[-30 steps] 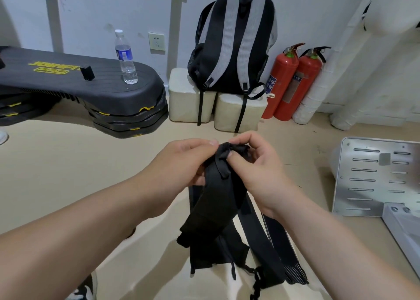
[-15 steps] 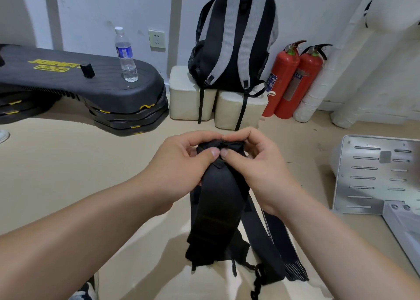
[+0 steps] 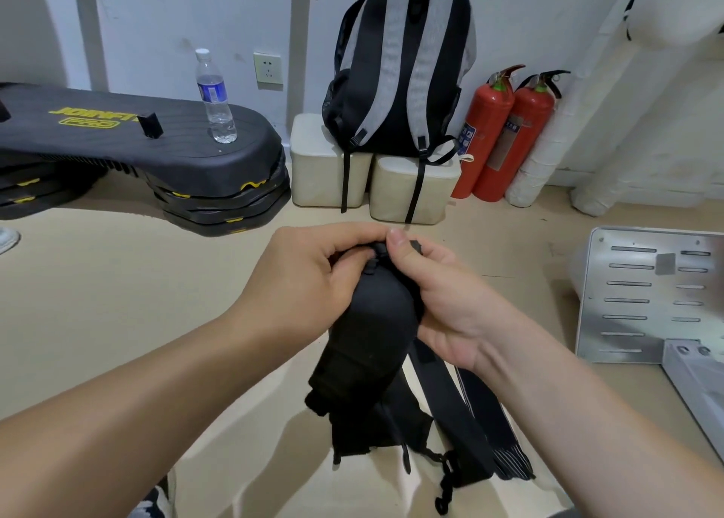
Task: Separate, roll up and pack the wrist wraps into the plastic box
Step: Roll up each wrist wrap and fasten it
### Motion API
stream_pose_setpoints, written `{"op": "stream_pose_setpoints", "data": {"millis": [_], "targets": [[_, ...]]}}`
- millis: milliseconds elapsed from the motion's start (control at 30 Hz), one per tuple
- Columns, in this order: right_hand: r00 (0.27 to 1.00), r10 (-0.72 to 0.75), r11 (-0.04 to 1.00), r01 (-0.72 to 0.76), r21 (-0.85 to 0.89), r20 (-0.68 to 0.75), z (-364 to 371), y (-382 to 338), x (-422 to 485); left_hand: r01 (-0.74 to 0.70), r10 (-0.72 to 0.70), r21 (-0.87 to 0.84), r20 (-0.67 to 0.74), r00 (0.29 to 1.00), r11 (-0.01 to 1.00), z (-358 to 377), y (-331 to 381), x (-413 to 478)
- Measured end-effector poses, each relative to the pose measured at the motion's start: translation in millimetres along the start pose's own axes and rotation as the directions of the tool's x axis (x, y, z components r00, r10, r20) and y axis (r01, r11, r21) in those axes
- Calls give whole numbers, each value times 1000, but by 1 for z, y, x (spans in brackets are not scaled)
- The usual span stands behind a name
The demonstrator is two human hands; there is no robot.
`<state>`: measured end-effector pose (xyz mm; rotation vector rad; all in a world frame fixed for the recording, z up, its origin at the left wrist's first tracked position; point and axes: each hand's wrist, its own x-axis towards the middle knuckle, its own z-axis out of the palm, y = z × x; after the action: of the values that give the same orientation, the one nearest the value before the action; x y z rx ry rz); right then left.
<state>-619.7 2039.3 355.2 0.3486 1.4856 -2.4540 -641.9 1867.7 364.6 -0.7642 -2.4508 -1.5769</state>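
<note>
By the back wall, a stack of black step boards [image 3: 156, 157], then a black and grey backpack [image 3: 403, 66] up on two pale blocks [image 3: 329, 164], then two red fire extinguishers [image 3: 525, 141]. At the right edge, only a corner of a pale box [image 3: 697, 392], too little showing to tell what is inside. In the middle, black wrist wraps [image 3: 372, 321] held up over the tan floor [image 3: 117, 302], long ends hanging down, with left hand [image 3: 305, 282] and right hand [image 3: 450, 302] both curled round the top and pinching it; smallest, a clear bottle [image 3: 215, 98] with its cap on, standing on the top board.
</note>
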Motion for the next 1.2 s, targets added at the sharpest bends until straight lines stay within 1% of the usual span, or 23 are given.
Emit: {"op": "stream_pose_setpoints", "data": {"millis": [67,133,167,233,300,400,467,533,567,633,667,733,767,800,867,933,967,1000,1033,1067,1100,1133,1200], "targets": [[999,-18,999,17,-31,-48,-2,1,0,109,-102,-82,82,991,991,-2,5,1],[997,-35,998,31,-52,-71,-4,-1,0,218,-199,-160,127,972,963,-3,7,1],[997,-45,997,41,-58,-70,-5,-3,0,287,-261,-221,138,955,932,-3,6,1],[995,-76,992,69,-106,-58,-5,-4,-1,441,-408,-312,167,898,842,-1,7,2],[993,-113,977,103,-189,-42,-7,-4,-2,539,-475,-303,263,840,786,1,6,2],[985,-171,938,158,-308,-17,-12,-4,-4,600,-477,-237,420,772,764,6,0,5],[979,-203,897,180,-403,-14,-18,-4,-6,600,-468,-210,451,760,772,10,-2,6],[979,-203,871,170,-460,-23,-22,-6,-8,569,-451,-223,414,791,792,15,-5,8],[982,-185,877,149,-457,-36,-24,-6,-8,544,-437,-236,386,813,805,17,-6,8],[993,-104,920,72,-385,-63,-26,-9,-9,489,-403,-245,328,854,837,20,-7,8],[998,-45,942,25,-335,-52,-27,-12,-9,461,-385,-247,302,872,852,21,-6,9],[997,77,969,-69,-238,25,-26,-16,-10,386,-326,-247,251,911,889,21,-5,9],[991,125,974,-112,-198,55,-27,-17,-9,327,-275,-231,229,934,916,20,-4,9],[985,157,974,-143,-177,67,-27,-17,-9,255,-213,-195,214,953,947,19,-4,8],[981,186,969,-173,-177,60,-27,-16,-6,78,-66,-50,202,977,996,14,-8,9],[981,184,966,-170,-193,57,-26,-16,-6,-88,63,122,198,978,989,10,-14,9],[984,168,967,-154,-204,55,-26,-16,-6,-137,103,177,192,976,975,8,-17,10],[988,144,970,-129,-207,57,-25,-16,-6,-157,124,185,183,975,970,7,-18,10],[992,116,974,-102,-201,56,-25,-15,-6,-130,103,152,176,979,980,7,-18,9],[995,90,979,-81,-185,45,-25,-14,-5,-62,48,72,179,983,995,7,-15,8],[997,68,983,-64,-171,19,-26,-12,-5,39,-34,-21,195,980,999,7,-13,6],[999,48,986,-48,-160,-7,-26,-10,-4,156,-129,-112,218,967,981,7,-10,5],[999,5,988,-11,-152,-41,-24,-8,-5,377,-321,-209,259,911,902,9,-5,1]]}}
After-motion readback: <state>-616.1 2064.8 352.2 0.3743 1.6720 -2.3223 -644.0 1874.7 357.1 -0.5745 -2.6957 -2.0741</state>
